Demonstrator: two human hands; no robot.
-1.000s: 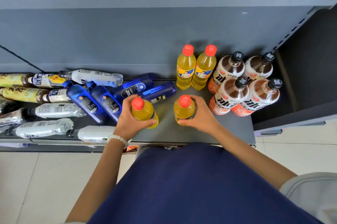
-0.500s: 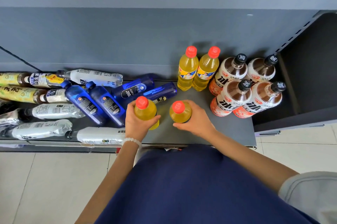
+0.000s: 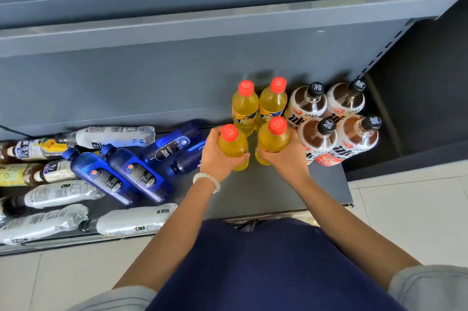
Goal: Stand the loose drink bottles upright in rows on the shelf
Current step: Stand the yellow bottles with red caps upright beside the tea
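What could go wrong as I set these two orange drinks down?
The right hand is squeezed against the upright brown black-capped bottles and could topple one. The left hand and its yellow-orange red-capped bottle hang close to the lying blue bottles, which might roll.

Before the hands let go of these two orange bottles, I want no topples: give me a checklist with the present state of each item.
1. Left hand grips its orange bottle: ok.
2. Right hand grips the other orange bottle: ok.
3. Both held bottles upright, caps up: ok.
4. Bases resting flat on the shelf: cannot tell, the hands hide them.
5. Lined up in front of the back orange pair: ok.
6. Lying blue bottles clear of the left hand: cannot tell; one lies very close.
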